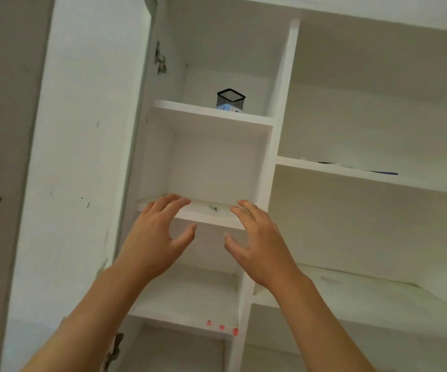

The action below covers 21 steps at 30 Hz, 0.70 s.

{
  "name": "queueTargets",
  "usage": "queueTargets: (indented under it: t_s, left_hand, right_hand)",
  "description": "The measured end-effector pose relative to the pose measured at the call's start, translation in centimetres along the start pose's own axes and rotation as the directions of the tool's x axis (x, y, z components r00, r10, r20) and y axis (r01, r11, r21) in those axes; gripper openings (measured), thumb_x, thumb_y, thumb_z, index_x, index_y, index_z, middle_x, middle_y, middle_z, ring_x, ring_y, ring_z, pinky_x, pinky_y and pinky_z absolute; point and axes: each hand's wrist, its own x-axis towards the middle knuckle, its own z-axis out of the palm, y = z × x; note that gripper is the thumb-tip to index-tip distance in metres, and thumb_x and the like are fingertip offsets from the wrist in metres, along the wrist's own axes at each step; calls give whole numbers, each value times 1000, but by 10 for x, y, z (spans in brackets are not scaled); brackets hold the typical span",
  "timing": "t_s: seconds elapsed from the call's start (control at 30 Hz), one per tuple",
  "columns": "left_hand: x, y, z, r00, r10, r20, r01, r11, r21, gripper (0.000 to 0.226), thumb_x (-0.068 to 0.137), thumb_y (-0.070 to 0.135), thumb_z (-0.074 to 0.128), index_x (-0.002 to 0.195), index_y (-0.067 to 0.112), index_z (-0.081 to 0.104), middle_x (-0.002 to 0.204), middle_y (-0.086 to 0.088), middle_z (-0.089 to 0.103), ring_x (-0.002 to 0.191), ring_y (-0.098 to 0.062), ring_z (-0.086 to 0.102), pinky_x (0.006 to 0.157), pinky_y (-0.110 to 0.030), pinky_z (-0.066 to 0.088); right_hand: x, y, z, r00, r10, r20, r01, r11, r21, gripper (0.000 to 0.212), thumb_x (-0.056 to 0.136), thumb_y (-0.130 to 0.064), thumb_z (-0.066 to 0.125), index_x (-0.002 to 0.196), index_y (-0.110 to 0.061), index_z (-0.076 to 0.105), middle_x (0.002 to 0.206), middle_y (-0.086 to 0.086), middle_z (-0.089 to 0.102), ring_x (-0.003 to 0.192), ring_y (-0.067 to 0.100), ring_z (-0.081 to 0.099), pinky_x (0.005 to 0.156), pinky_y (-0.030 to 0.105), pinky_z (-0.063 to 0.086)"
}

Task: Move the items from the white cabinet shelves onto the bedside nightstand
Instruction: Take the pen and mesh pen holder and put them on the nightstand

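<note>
So the white cabinet [211, 162] fills pretty much the whole view, door [83, 157] swung open on the left, narrow column of cubbies in the middle and wider shelves on the right. On the wide right-hand shelf [364, 174] there's something flat and dark with a blue edge [378, 171], too thin and blurry to say what it is.

The obvious thing to grab is the black mesh pen holder [230, 100], sitting up on the top cubby shelf toward the back, with something pale blue low down in it. My guess is it's light and fairly stiff wire mesh, not slippery, not fragile, but it could tip if taken by the rim alone. Best bet is probably wrapping fingers round the sides, mid-height.

Both arms reach up side by side. The left hand [155, 237] and right hand [260, 242] are spread wide, fingers loosely bent, holding nothing, fingertips at the front edge of the cubby below the holder. A tiny dark speck [213, 208] lies on that ledge between them, can't tell what.
</note>
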Motion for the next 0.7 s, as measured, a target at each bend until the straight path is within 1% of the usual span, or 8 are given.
queueTargets:
  t_s: [0.1,0.2,0.3,0.43,0.5,0.57,0.63,0.7]
  left_hand:
    - [13,-15,12,999,-8,-31,8,1000,15,54,96,46,65,146,30,55,149,11,51,135,-17,47,113,-39,43]
    - [28,-25,27,999,-22,-47,24,999,41,55,97,50,61,148,33,52,150,14,48,137,-13,44,115,-36,41]
    - [46,-33,44,999,-7,-41,10,996,88,57,97,52,60,149,33,51,151,14,47,138,-9,42,116,-31,37]
    - [72,-43,67,999,12,-36,-7,992,124,56,97,51,61,149,32,51,151,14,47,135,-7,42,114,-26,34]
    - [82,-48,78,1000,12,-12,-11,993,121,57,97,51,60,150,33,50,151,16,46,137,-6,40,115,-28,36]
    - [91,-53,89,999,39,26,-42,990,135,59,96,55,59,151,34,49,151,16,45,138,-6,39,115,-29,38]
    - [101,-58,97,995,64,77,-75,987,145,64,92,61,52,150,35,49,151,17,45,140,-6,39,116,-30,38]
    - [115,-66,104,993,60,105,-76,985,154,67,90,65,45,150,36,49,152,17,44,142,-6,36,117,-30,37]
  right_hand:
    - [25,14,16,1000,-22,-2,22,999,42,57,101,-44,55,154,-29,44,165,-12,31,152,9,26,126,36,27]
    - [52,31,29,999,-52,10,51,997,54,59,101,-45,55,156,-28,43,167,-11,30,154,10,25,126,35,26]
    - [79,48,40,996,-72,49,69,996,57,63,100,-51,54,159,-32,38,168,-13,26,154,10,24,127,36,26]
    - [106,69,58,990,-76,120,69,995,67,66,101,-51,54,161,-32,34,170,-11,23,156,12,22,127,34,23]
    - [115,79,66,985,-75,157,62,995,83,66,101,-52,53,161,-34,33,170,-11,23,156,12,23,127,35,24]
    - [124,88,71,976,-79,202,62,994,91,66,100,-54,54,160,-35,34,168,-13,26,153,11,27,125,34,27]
    - [132,94,77,965,-88,247,67,994,91,65,100,-57,54,159,-35,37,165,-14,31,148,11,33,122,32,31]
    - [141,96,83,954,-85,288,67,995,74,63,101,-59,50,158,-35,39,164,-14,32,148,13,35,121,34,32]
